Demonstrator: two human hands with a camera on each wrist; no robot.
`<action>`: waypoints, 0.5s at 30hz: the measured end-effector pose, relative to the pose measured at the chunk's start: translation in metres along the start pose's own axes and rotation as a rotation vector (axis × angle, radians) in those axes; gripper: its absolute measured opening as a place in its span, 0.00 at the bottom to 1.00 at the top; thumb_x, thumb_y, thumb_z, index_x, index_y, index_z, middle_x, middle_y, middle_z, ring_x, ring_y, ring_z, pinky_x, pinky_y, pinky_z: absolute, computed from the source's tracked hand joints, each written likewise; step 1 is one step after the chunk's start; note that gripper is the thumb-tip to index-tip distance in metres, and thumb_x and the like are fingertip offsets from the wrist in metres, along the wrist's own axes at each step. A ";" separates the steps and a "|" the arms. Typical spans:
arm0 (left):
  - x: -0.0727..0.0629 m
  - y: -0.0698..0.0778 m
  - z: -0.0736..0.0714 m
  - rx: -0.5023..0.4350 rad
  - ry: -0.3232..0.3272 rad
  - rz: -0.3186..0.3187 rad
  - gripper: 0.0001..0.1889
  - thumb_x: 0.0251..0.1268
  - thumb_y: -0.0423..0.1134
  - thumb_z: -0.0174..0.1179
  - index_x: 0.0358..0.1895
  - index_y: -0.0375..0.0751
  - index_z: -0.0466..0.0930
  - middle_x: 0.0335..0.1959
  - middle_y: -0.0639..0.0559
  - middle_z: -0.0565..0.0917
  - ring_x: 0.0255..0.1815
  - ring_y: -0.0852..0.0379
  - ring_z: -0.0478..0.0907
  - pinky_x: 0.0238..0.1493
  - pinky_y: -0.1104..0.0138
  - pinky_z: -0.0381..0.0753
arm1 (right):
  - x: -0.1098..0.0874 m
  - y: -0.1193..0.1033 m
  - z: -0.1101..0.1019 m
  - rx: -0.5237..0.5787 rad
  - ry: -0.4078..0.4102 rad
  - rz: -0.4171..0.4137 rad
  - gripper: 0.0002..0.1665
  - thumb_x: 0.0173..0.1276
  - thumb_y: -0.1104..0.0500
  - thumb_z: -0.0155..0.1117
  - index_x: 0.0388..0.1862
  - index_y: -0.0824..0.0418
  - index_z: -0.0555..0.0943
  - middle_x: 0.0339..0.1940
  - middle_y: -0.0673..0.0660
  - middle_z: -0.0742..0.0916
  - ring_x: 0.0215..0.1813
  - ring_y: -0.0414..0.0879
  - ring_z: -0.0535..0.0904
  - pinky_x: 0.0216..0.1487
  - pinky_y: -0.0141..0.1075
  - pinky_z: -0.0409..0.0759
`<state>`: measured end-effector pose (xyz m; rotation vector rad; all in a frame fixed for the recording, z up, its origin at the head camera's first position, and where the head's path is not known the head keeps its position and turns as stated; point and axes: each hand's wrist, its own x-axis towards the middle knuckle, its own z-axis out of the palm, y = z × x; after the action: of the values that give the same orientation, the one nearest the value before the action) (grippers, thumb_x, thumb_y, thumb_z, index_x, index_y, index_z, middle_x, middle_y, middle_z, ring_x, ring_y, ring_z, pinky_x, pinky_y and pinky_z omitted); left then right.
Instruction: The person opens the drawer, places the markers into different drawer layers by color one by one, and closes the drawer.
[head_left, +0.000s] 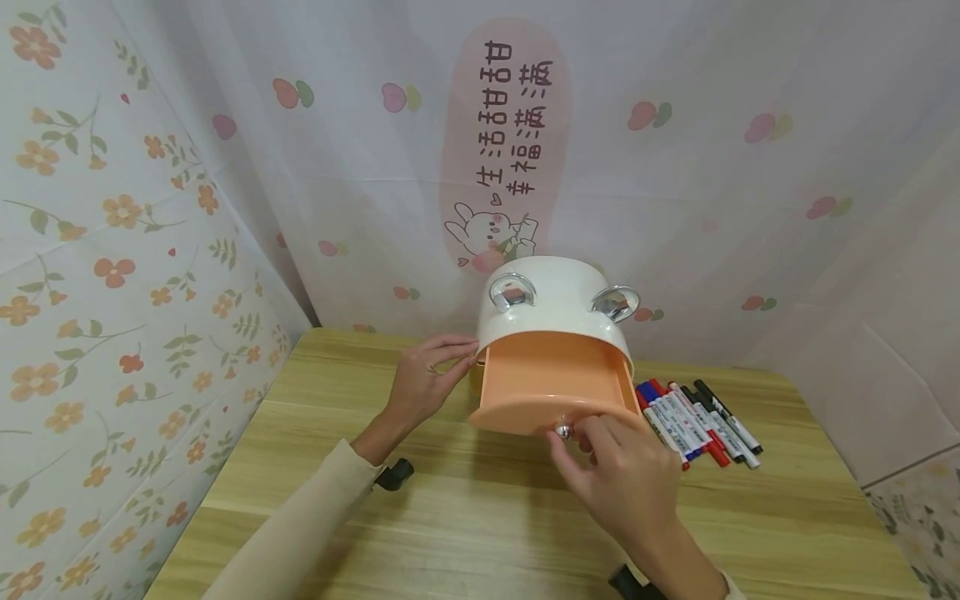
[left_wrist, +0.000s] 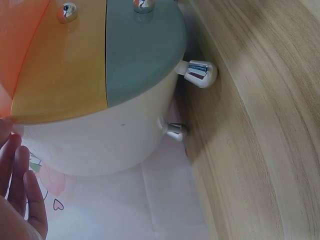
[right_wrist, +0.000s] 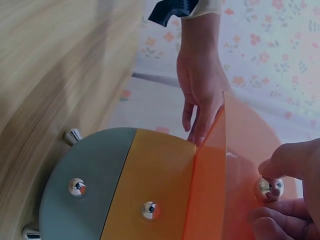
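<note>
Orange, the top drawer (head_left: 555, 367) juts out of the white cabinet (head_left: 555, 308), which stands on the wooden table (head_left: 465, 525) in front of a printed curtain (head_left: 360, 200). The right hand (head_left: 630, 467) pinches the drawer's silver knob (head_left: 564, 432) between thumb and fingers. The left hand (head_left: 420, 379), fingers loosely extended, touches the cabinet's left side. Below, the yellow drawer (left_wrist: 65, 70) and grey-green drawer (left_wrist: 145, 55) sit closed. Markers (head_left: 697, 421) lie grouped just right of the cabinet.
</note>
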<state>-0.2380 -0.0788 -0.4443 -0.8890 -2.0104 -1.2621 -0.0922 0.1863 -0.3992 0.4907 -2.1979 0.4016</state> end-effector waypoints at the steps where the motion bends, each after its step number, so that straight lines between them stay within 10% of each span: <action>1: 0.000 0.000 0.000 0.001 -0.001 0.000 0.10 0.64 0.25 0.79 0.48 0.31 0.95 0.50 0.43 0.93 0.49 0.45 0.93 0.48 0.54 0.92 | 0.000 0.000 0.000 0.001 0.001 -0.004 0.35 0.83 0.32 0.55 0.24 0.55 0.81 0.21 0.49 0.85 0.29 0.50 0.85 0.15 0.35 0.69; 15: -0.001 -0.002 0.001 -0.010 0.002 -0.006 0.11 0.63 0.25 0.79 0.48 0.32 0.95 0.49 0.45 0.94 0.49 0.45 0.93 0.48 0.55 0.92 | -0.008 0.000 -0.001 -0.025 -0.017 -0.041 0.39 0.84 0.29 0.52 0.24 0.55 0.83 0.21 0.50 0.86 0.20 0.43 0.77 0.16 0.32 0.65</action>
<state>-0.2395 -0.0788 -0.4468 -0.8864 -2.0082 -1.2770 -0.0871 0.1883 -0.4047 0.5261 -2.2031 0.3488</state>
